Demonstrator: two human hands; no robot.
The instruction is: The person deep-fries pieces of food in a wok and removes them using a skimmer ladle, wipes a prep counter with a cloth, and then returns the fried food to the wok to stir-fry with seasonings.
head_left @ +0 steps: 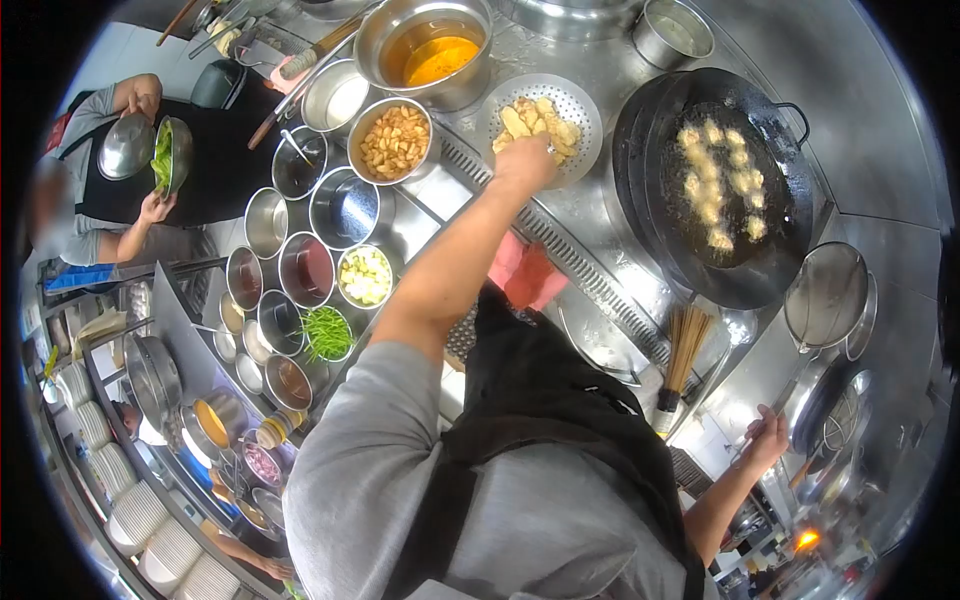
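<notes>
Reaching with the left hand [528, 160] into the perforated bowl [588, 125], just left of the wok [785, 150] and slightly toward its far side. Touching the pale food pieces [520, 122] heaped there; cannot tell whether pinching any, with the grip hidden beneath the back of the hand. Separated from the wok's left rim by only a narrow strip of surface [575, 50], so judged mainly a sideways relation, rightward from bowl to wok. Already spread inside the wok in two rough rows of battered pieces [705, 190], with the long axis running from far side to near side, across that sideways line. Closer to the wok with the left hand than with the right hand [765, 435]. Curled around a thin handle [783, 400] with the latter, apart from the wok on its near-right side; cannot make out which tool, though near a mesh skimmer [825, 295] beside the wok's near-right rim.
</notes>
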